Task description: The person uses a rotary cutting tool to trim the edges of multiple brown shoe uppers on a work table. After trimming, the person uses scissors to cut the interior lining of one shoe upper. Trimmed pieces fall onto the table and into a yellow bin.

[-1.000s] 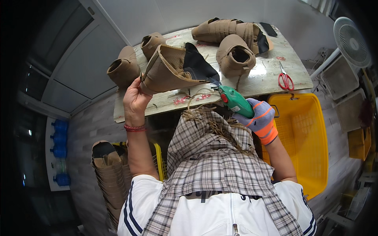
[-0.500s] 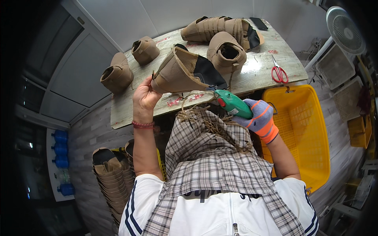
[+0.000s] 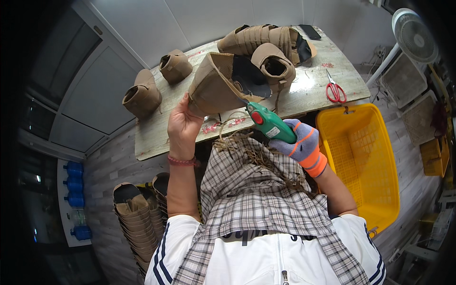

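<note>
At one table [image 3: 349,78], the left hand [image 3: 185,124] pinches one brown upper [image 3: 214,88] while the right hand [image 3: 302,142] clasps one green tool [image 3: 271,125].

The wall [image 3: 213,19] is pale and made of panels, with a grey door [image 3: 97,83] at the left. The floor [image 3: 107,159] has greyish planks. Light reflects brightly on the table [image 3: 308,95], and at the right stands a white fan [image 3: 415,40].

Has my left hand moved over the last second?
Yes: your left hand has moved rightward, farther from the near left corner of the table.
</note>
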The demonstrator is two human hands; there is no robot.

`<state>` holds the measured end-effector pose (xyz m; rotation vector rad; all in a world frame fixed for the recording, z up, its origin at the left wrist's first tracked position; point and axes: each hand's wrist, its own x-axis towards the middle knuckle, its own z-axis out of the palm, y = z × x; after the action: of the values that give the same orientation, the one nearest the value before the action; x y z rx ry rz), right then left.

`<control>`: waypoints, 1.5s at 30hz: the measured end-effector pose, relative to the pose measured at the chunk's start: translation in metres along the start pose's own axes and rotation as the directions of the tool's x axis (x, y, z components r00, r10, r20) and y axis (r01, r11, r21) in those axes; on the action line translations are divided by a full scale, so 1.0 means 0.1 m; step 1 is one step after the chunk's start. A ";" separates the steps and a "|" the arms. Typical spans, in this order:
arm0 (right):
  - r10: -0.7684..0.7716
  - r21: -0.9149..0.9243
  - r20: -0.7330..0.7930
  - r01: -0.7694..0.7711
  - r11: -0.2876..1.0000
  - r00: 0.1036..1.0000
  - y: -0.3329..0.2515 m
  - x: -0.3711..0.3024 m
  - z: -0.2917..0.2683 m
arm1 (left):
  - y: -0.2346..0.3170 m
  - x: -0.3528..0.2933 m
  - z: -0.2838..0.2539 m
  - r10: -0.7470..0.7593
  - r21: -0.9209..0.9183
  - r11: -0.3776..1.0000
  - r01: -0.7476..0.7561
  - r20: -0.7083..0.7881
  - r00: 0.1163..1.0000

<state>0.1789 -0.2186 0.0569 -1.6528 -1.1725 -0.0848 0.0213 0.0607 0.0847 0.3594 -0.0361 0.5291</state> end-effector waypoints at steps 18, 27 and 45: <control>0.336 0.413 0.131 -0.359 0.837 0.933 -0.30 0.37 0.15 | -0.39 -0.23 -0.03 0.396 0.607 0.605 -0.515 0.332 0.856; 0.440 0.460 0.190 -0.476 0.750 0.878 -0.33 0.47 0.11 | -0.52 -0.35 -0.19 0.359 0.897 -0.005 -0.443 0.415 0.836; 0.452 0.586 0.228 -0.493 0.643 0.862 -0.23 0.66 0.12 | -0.35 -0.53 -0.35 0.133 0.764 -0.385 -0.518 0.601 0.788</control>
<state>0.1906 -0.1677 0.1053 -1.2912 -0.6503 0.6446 -0.0093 0.0191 0.0339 2.2844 0.0560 1.1120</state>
